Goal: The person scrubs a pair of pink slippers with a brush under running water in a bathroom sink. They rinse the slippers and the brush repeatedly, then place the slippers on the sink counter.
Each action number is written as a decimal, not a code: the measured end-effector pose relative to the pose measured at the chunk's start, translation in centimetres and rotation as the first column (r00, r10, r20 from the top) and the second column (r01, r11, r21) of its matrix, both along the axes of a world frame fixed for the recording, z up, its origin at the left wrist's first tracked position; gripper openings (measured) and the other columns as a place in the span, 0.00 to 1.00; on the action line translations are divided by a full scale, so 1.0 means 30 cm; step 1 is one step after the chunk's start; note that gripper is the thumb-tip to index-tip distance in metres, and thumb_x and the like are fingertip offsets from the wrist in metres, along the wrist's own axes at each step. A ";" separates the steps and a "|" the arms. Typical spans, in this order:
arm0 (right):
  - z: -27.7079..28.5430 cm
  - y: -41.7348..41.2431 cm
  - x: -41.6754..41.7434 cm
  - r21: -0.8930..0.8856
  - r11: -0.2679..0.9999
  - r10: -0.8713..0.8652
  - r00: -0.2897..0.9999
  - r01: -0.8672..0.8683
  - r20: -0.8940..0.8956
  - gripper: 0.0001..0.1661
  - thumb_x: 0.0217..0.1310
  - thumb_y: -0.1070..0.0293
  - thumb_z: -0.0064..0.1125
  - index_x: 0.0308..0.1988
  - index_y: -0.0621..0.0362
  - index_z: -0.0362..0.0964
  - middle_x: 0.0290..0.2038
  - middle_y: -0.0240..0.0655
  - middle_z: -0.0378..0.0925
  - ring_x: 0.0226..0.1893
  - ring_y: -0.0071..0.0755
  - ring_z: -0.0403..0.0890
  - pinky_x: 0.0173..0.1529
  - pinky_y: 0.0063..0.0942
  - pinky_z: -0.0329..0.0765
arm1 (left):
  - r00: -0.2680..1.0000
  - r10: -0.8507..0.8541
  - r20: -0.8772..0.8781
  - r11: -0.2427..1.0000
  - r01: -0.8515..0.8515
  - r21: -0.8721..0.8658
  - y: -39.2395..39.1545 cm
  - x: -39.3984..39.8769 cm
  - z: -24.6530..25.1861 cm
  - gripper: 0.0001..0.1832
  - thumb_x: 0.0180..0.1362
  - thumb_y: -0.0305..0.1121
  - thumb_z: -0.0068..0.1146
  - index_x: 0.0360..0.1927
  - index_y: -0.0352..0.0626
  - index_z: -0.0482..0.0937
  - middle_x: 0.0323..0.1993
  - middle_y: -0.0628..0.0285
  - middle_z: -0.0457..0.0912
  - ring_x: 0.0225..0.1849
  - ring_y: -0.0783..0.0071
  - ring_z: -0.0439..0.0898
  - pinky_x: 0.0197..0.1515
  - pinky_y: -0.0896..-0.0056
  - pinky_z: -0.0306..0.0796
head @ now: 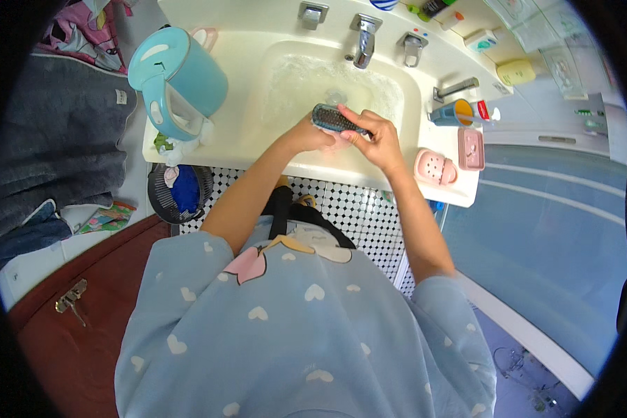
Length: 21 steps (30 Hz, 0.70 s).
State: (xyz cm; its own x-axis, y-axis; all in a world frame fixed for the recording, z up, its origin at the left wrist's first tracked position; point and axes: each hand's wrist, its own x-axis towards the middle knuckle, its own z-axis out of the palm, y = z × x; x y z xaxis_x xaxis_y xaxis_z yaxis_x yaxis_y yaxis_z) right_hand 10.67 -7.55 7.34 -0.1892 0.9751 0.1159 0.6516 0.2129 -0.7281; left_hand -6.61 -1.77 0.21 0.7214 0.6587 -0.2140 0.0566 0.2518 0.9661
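Note:
My right hand [379, 137] grips a brush [333, 118] by its handle end, over the front part of a white washbasin [240, 125]. The brush has a bluish rim and a dark, dotted, oval pad facing up. My left hand [307, 135] is just below and beside the brush head, its fingers partly hidden. A pale pinkish, wet-looking patch [339, 143] shows between the hands; I cannot tell what it is. Cloudy, foamy water [303, 78] stands in the basin under the chrome spout [364, 49].
A turquoise kettle [198, 78] stands on the basin's left ledge beside crumpled white material [180, 149]. On the right are a pink soap dish [433, 166], a pink tray [471, 150] and a blue cup [444, 115]. A dark laundry basket [157, 190] sits below left.

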 end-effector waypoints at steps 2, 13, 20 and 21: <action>-0.024 -0.002 0.071 -0.082 0.996 -0.044 0.999 0.042 -0.024 0.26 0.46 0.59 0.64 0.50 0.39 0.73 0.24 0.35 0.74 0.24 0.31 0.73 0.31 0.27 0.70 | 0.998 0.032 0.055 0.999 -0.032 0.012 -0.001 -0.018 0.001 0.31 0.36 0.18 0.57 0.50 0.40 0.72 0.43 0.64 0.77 0.45 0.76 0.74 0.47 0.74 0.69; -0.103 -0.009 0.042 -0.150 0.985 -0.127 0.934 0.080 -0.335 0.28 0.44 0.67 0.66 0.50 0.46 0.73 0.35 0.36 0.80 0.32 0.27 0.78 0.40 0.22 0.73 | 0.990 0.066 0.127 0.997 -0.059 -0.056 0.005 -0.066 -0.005 0.32 0.37 0.17 0.57 0.53 0.37 0.69 0.47 0.62 0.75 0.49 0.73 0.74 0.53 0.72 0.68; -0.091 -0.017 -0.041 -0.126 0.980 -0.180 0.951 0.152 -0.252 0.28 0.45 0.70 0.66 0.50 0.51 0.73 0.41 0.38 0.80 0.36 0.22 0.78 0.43 0.20 0.73 | 0.991 0.066 0.117 0.992 -0.053 -0.118 0.023 -0.071 -0.034 0.32 0.38 0.17 0.55 0.53 0.40 0.70 0.46 0.65 0.76 0.47 0.73 0.75 0.52 0.72 0.69; -0.065 -0.011 -0.068 -0.104 0.987 -0.138 0.974 0.121 -0.177 0.28 0.44 0.70 0.67 0.50 0.51 0.73 0.41 0.39 0.80 0.36 0.22 0.78 0.43 0.20 0.73 | 0.991 0.041 0.130 0.992 -0.025 -0.123 0.023 -0.063 -0.003 0.32 0.38 0.16 0.54 0.54 0.40 0.69 0.46 0.64 0.76 0.48 0.73 0.75 0.53 0.72 0.69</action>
